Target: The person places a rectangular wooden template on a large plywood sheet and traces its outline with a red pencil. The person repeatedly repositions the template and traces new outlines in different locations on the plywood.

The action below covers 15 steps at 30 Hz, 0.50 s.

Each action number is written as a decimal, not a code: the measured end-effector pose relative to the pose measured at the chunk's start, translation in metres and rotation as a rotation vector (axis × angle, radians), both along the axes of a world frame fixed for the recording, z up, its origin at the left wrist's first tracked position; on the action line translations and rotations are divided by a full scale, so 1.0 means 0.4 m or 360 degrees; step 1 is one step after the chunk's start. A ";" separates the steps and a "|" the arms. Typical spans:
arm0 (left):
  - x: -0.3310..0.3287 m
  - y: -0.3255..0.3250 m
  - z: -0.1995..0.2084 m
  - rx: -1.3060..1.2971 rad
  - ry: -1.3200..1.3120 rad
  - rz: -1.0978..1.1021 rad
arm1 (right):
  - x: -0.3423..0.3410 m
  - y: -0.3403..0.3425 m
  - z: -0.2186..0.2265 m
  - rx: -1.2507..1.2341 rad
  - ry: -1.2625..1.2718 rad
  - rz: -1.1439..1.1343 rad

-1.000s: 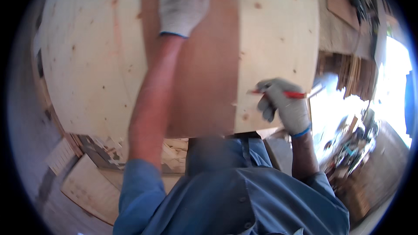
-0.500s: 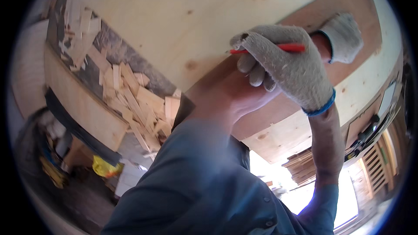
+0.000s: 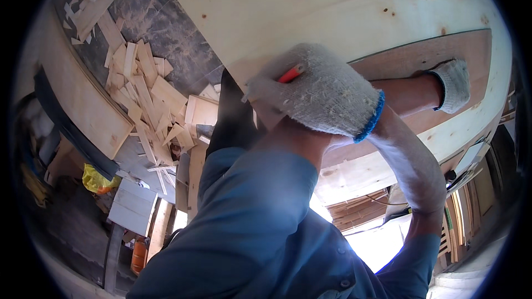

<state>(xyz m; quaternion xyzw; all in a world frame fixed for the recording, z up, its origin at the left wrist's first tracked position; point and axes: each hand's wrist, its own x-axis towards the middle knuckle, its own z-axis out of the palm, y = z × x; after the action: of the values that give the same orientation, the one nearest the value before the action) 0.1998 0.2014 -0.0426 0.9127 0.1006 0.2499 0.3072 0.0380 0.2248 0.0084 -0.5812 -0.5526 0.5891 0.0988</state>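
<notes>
My right hand [image 3: 321, 97], in a grey knit glove with a blue cuff, grips a red pencil [image 3: 291, 73]. The pencil's tip is at the near corner of a brown board [image 3: 426, 50]. That board lies flat on a large pale plywood sheet [image 3: 310, 5]. My left hand [image 3: 455, 84], also gloved, presses flat on the brown board farther along. Its bare forearm runs behind my right hand. My blue shirt fills the lower middle of the view.
Several pale wood offcuts [image 3: 145, 97] lie scattered on the dark floor at the left. Below them sit a yellow bag [image 3: 97, 179], a light grey panel [image 3: 133, 208] and an orange bottle [image 3: 138, 254]. Stacked timber [image 3: 360, 210] is under the sheet's edge.
The view has swung further over the sheet's edge. My right hand with the pencil has shifted left and down to the brown board's corner. My left hand stays on the board.
</notes>
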 end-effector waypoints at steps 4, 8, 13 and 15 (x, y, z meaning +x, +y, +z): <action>0.024 -0.019 0.015 -0.0018 0.0007 -0.0028 | -0.031 -0.005 -0.002 0.0072 -0.0022 0.0050; 0.058 -0.045 0.017 -0.0039 -0.0001 -0.0062 | -0.037 -0.001 0.003 0.0148 -0.0260 0.0192; 0.062 -0.047 0.015 -0.0048 0.0000 -0.0039 | 0.220 0.002 0.033 0.0319 -0.0177 0.0026; 0.065 -0.051 0.018 -0.0055 -0.0005 -0.0052 | 0.339 -0.016 0.047 0.0396 -0.0334 -0.0107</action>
<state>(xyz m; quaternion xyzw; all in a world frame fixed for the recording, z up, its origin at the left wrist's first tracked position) 0.2256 0.1810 -0.0356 0.9084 0.0896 0.2446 0.3271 0.1734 0.2183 0.0274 -0.6410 -0.6090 0.4484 0.1314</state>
